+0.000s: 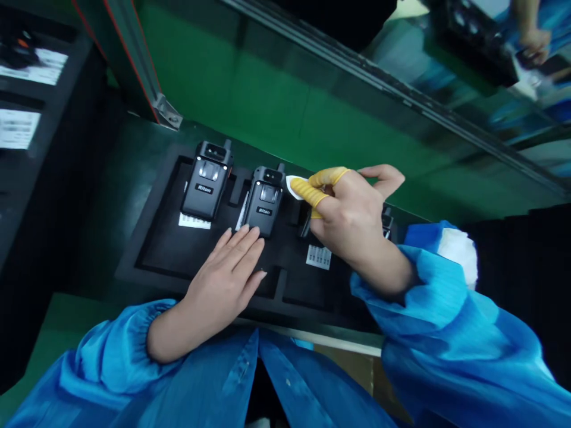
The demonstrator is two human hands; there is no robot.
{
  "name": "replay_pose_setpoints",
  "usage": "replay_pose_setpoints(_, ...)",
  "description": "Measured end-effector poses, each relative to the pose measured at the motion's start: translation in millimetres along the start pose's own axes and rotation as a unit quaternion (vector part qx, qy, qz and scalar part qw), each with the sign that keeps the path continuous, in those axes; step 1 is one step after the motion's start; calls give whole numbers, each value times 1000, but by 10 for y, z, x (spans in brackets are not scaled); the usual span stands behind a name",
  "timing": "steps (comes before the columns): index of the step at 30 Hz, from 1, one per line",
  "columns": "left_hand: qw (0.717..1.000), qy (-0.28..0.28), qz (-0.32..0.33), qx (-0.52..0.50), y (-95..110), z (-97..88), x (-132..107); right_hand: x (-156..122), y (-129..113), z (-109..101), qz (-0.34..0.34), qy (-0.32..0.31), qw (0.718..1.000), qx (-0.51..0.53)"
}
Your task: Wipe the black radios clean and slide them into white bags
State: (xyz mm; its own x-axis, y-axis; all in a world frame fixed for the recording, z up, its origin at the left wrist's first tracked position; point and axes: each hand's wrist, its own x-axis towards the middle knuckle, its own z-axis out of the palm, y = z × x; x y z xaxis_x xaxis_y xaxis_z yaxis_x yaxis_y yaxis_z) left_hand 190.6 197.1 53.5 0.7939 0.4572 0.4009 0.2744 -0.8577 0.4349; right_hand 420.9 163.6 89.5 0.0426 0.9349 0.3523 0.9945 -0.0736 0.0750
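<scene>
My left hand (225, 276) lies with its fingers stretched out, fingertips at the lower end of a black handheld radio (264, 202) marked "Riton". A small white wipe (293, 188) is pinched in my right hand (352, 217), whose thumb and forefinger wear yellow finger covers. The wipe is at the radio's upper right, beside its stubby antenna; whether it touches cannot be told. A second Riton radio (205, 185) rests farther left. Both radios are in a black foam tray (167, 249). My right hand partly hides another dark device beneath it.
White printed labels (318, 257) lie in the tray. A blue box with white material (457, 252) stands beside my right sleeve. Behind the tray rises a green panel (232, 89) with a metal frame post (147, 71). Another foam tray (57, 113) is at left. Another person's hand (535, 44) shows top right.
</scene>
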Motion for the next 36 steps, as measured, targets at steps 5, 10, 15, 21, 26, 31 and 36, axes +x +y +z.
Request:
replay_pose_setpoints(5, 992, 46, -73, 87, -245, -227, -64, 477, -120, 110, -36, 12, 999, 27)
replay_pose_setpoints(10, 985, 19, -99, 139, -385, -233, -128, 918, -369, 374, -84, 0, 995, 48)
replay_pose_setpoints(15, 986, 34, -89, 140, -383, -196, -136, 1138, -633, 484, -115, -60, 991, 46)
replay_pose_setpoints(21, 986, 24, -96, 131, -384, -218, -134, 1051, -528, 387, -195, -71, 976, 60)
replay_pose_setpoints(26, 987, 22, -97, 126, -382, -213, -137, 976, -365, 381, -198, -25, 978, 59)
replay_pose_setpoints(31, 987, 23, -93, 132, -383, -216, -124, 1099, -520, 442, -237, -14, 971, 41)
replay_pose_setpoints(36, 987, 19, -88, 134, -389, -230, -119, 1104, -597, 515, -206, 12, 978, 7)
